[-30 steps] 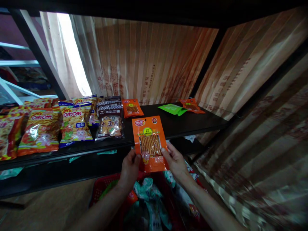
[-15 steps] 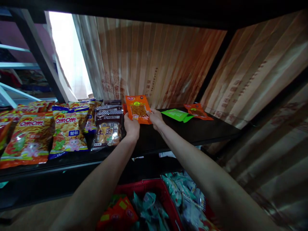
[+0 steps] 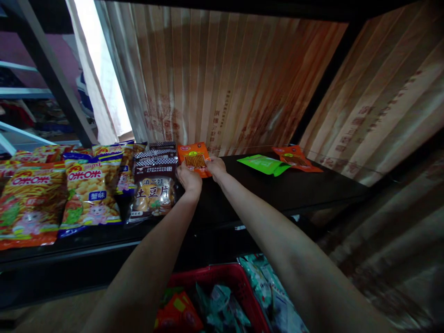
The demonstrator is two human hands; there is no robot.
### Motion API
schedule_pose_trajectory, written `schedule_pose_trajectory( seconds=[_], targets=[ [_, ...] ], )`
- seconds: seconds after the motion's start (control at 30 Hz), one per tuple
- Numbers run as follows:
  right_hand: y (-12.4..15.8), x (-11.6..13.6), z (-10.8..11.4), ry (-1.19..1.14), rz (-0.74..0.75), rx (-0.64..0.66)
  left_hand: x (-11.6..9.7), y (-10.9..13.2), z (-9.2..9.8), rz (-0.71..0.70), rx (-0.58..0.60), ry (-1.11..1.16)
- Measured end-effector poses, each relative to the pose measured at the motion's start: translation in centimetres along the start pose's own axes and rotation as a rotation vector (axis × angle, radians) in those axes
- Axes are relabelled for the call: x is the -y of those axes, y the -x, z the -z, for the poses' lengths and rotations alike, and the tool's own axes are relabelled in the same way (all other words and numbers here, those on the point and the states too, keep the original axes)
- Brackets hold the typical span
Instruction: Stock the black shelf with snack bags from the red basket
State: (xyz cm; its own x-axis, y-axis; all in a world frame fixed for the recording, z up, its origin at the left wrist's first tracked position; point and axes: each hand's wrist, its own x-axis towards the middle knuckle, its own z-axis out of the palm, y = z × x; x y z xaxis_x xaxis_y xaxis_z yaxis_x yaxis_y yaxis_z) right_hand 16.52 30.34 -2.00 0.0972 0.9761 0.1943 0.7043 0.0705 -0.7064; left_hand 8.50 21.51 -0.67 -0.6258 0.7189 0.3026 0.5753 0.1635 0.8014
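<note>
An orange snack packet (image 3: 196,158) leans back on the black shelf, just right of the brown potato-chip bags (image 3: 155,188). My left hand (image 3: 189,179) grips its lower left edge, close beside the nearest brown bag. On the packet's right edge, my right hand (image 3: 217,168) is closed with the fingers partly hidden. To the right, a bright green packet (image 3: 264,164) lies flat on the shelf, and another orange packet (image 3: 297,159) lies behind and beyond it.
Yellow-and-blue snack bags (image 3: 93,189) and orange noodle-snack bags (image 3: 31,203) stand at the left. Below the shelf (image 3: 239,203) is a red basket (image 3: 208,275) of packets, with teal packets (image 3: 268,286) beside it. A pleated curtain (image 3: 194,69) hangs behind.
The orange packet in my hands has moved down and tilted back towards the shelf. Both hands still hold its edges. The camera view has shifted slightly.
</note>
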Motion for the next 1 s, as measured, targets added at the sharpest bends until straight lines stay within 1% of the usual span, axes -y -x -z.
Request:
schedule_pose_trajectory(
  seconds=[0.17,0.37,0.5,0.67,0.77,0.83,1.0],
  targets=[
    [0.1,-0.3,0.2,0.063,-0.037,0.016,-0.2,0.8,-0.6,0.107,0.072,-0.102],
    [0.3,-0.4,0.3,0.106,-0.040,0.022,-0.3,1.2,-1.0,0.125,0.118,-0.177],
    [1.0,-0.4,0.3,0.118,-0.043,0.013,0.0,1.1,-1.4,0.123,0.101,-0.189],
    [1.7,-0.3,0.4,0.102,0.007,-0.037,0.7,1.1,-1.7,0.060,0.063,-0.134],
    [1.6,-0.4,0.5,0.061,0.071,-0.110,0.4,1.2,-1.8,0.050,0.029,-0.103],
    [1.5,-0.5,0.5,0.024,0.092,-0.135,0.0,1.2,-1.7,0.047,0.014,-0.081],
    [1.8,-0.9,0.0,-0.120,0.025,-0.074,-0.3,1.4,-1.4,0.061,0.023,-0.076]
  ],
)
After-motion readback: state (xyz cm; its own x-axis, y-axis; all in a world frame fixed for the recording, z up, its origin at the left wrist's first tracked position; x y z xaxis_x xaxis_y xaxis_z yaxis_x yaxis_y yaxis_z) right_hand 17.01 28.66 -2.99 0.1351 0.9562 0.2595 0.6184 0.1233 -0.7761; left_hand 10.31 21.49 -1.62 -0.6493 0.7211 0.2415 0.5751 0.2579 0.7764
